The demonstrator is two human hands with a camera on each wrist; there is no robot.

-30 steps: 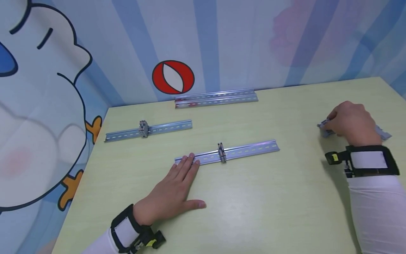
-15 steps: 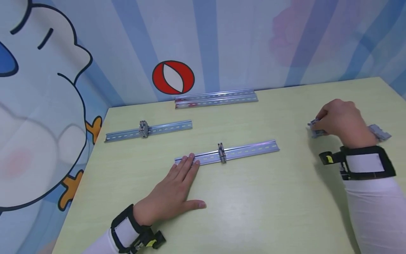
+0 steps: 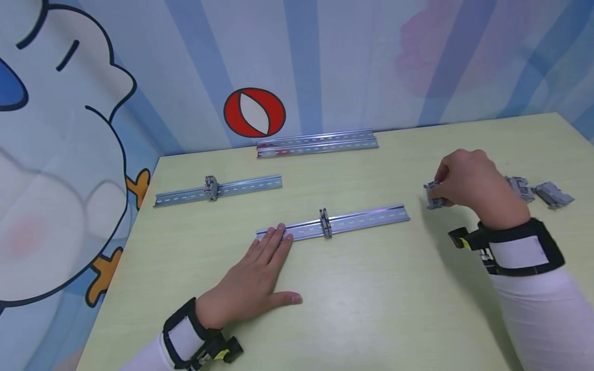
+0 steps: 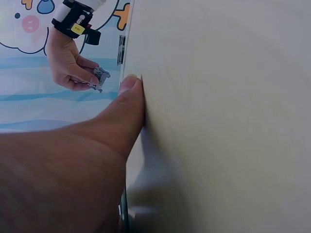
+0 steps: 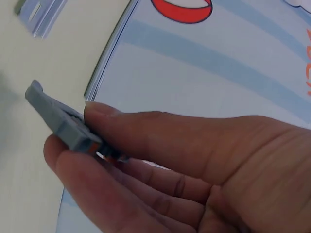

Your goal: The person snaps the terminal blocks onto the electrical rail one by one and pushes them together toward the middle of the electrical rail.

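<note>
My left hand point(image 3: 252, 281) lies flat with its fingertips pressing the left end of a slotted metal DIN rail point(image 3: 366, 219). A narrow grey terminal block point(image 3: 325, 222) stands across that rail near its middle. My right hand point(image 3: 478, 183) is raised over the right side of the table, pinching another grey terminal block point(image 5: 65, 124) between thumb and fingers; part of it is hidden by them. To its right, two more grey blocks, one nearer the hand point(image 3: 521, 188) and one farther out point(image 3: 554, 195), lie on the table.
A second DIN rail point(image 3: 250, 184) with a grey block point(image 3: 211, 188) clipped across it lies at the back left. Two bare rails point(image 3: 317, 144) sit side by side against the patterned wall point(image 3: 343, 62). All rest on a pale wooden table point(image 3: 371, 304).
My right hand has moved left with the terminal block in its fingers, away from the other grey blocks, uncovering them. My left hand has stayed on the rail.
</note>
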